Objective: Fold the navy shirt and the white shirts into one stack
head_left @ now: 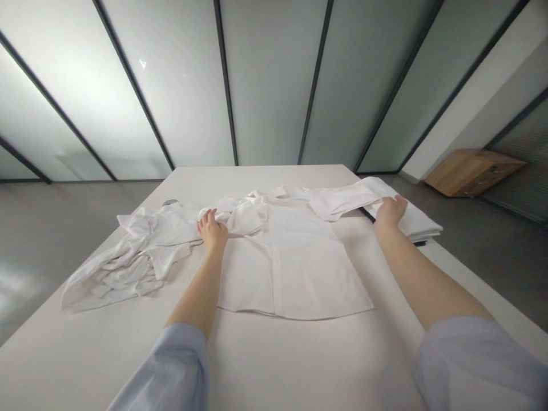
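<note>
A white button-front shirt (pixel 308 262) lies front up on the table, collar at the far side and hem toward me. Its sleeves stretch out to both sides. My left hand (pixel 213 229) has its fingers curled on the sleeve at the left, beside a crumpled heap of white garments (pixel 145 251). At the other side, my right hand (pixel 390 212) is closed on the end of the opposite sleeve, over a folded stack of white cloth (pixel 417 221). The right fingertips are partly hidden.
The white table (pixel 299 365) carries everything. A dark flat edge (pixel 420 243) shows under the folded stack. A small grey round thing (pixel 170 202) sits behind the heap. A wooden cabinet (pixel 466 171) stands on the floor at right, and frosted glass panels (pixel 274 80) rise behind the table.
</note>
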{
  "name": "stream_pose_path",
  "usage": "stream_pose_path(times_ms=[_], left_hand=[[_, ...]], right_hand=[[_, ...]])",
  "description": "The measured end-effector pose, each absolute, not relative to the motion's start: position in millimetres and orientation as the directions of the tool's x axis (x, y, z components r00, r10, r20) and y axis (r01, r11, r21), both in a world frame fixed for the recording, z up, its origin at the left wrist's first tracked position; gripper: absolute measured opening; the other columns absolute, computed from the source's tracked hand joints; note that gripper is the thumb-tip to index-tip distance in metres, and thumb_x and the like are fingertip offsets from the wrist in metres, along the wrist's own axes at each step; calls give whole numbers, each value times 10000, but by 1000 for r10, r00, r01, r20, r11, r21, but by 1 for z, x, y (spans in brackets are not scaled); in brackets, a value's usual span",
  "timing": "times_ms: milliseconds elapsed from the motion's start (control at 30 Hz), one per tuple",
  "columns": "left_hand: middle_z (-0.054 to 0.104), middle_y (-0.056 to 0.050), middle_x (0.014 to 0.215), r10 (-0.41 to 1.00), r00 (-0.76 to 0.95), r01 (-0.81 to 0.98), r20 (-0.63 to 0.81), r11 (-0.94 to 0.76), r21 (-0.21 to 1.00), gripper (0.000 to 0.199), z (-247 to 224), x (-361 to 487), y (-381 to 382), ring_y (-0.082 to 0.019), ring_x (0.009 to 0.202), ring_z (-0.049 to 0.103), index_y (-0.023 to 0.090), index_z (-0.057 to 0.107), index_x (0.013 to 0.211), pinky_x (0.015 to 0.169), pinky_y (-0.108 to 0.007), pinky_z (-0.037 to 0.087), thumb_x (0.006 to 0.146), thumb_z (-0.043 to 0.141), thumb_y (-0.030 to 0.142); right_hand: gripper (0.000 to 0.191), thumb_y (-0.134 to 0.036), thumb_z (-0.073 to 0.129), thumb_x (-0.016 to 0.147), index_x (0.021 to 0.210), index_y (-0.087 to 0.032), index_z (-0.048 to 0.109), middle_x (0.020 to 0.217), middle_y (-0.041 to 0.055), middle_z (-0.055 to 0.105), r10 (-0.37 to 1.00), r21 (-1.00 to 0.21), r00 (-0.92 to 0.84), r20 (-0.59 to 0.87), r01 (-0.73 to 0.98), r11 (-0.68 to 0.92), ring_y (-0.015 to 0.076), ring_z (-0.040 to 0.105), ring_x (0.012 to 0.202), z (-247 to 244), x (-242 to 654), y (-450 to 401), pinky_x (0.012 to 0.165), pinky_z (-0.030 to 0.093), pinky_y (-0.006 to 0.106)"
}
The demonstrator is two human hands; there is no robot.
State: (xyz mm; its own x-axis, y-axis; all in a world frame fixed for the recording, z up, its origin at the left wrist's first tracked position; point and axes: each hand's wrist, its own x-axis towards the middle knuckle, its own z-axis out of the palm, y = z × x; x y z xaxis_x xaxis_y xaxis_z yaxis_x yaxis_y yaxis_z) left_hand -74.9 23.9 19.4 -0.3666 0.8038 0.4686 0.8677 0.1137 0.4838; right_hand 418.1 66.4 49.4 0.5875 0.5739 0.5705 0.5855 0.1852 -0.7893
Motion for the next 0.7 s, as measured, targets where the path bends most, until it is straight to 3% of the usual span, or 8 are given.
stream_pose_path(times_ms=[67, 200, 267, 333, 467, 567, 700], left_hand=[[536, -101, 1384, 794, -292, 888, 533, 18, 459, 487, 23, -72, 22, -239, 1313, 443, 187, 543, 1288, 1115, -414, 312, 832, 377, 147], [579, -71, 1360, 894, 28, 934, 447, -183, 307, 381, 21, -55, 17, -220, 1342, 428, 223, 597, 1221, 1177, -419, 201, 901, 394, 273], [555, -66, 1396, 926, 145, 944, 349, -235, 233, 387, 15, -45, 15, -233, 1361, 410, 243, 590, 1246, 1183, -437, 178, 899, 441, 323], [504, -88, 1446, 941, 192, 952, 279, -248, 179, 450, 9, -39, 14, -259, 1368, 401, 239, 551, 1310, 1165, -445, 220, 882, 488, 363], [538, -110, 1404, 963, 167, 974, 210, -194, 117, 453, 8, -40, 13, -278, 1273, 501, 223, 548, 1314, 1061, -436, 361, 872, 472, 286], [650, -90, 1237, 980, 108, 990, 164, -120, 69, 385, 15, -50, 14, -259, 1165, 582, 237, 644, 1149, 985, -405, 415, 838, 429, 165], [699, -118, 1118, 993, 83, 996, 90, -78, -52, 326, 31, -70, 19, -266, 1092, 630, 196, 697, 1006, 974, -388, 418, 816, 436, 157]], right_hand=[[256, -278, 438, 839, 982, -132, 591, 966, 135, 628, 550, -821, 646, 530, 554, 140, 225, 579, 904, 40, 398, 62, 856, 472, 401], [288, -332, 444, 850, 968, -170, 651, 1011, 106, 693, 889, -660, 137, 436, 720, 213, 243, 628, 982, 14, 332, 52, 901, 486, 403], [363, -335, 442, 877, 1128, -170, 647, 1215, 128, 654, 943, -510, -110, 315, 818, 266, 249, 579, 1156, 2, 301, 45, 965, 460, 391], [464, -386, 465, 898, 1301, -182, 574, 1418, 130, 526, 949, -325, -249, 192, 896, 301, 266, 442, 1335, -8, 278, 38, 1069, 373, 416], [615, -503, 389, 949, 1472, -181, 399, 1564, 142, 314, 954, -104, -294, 52, 949, 298, 303, 278, 1437, -17, 264, 28, 1134, 266, 452], [640, -526, 344, 963, 1490, -164, 372, 1575, 158, 278, 944, -50, -330, 23, 942, 331, 301, 260, 1445, -15, 270, 23, 1146, 243, 442], [649, -542, 328, 960, 1492, -171, 375, 1574, 146, 285, 929, -25, -370, 19, 929, 370, 296, 259, 1447, -14, 283, 16, 1153, 239, 439]])
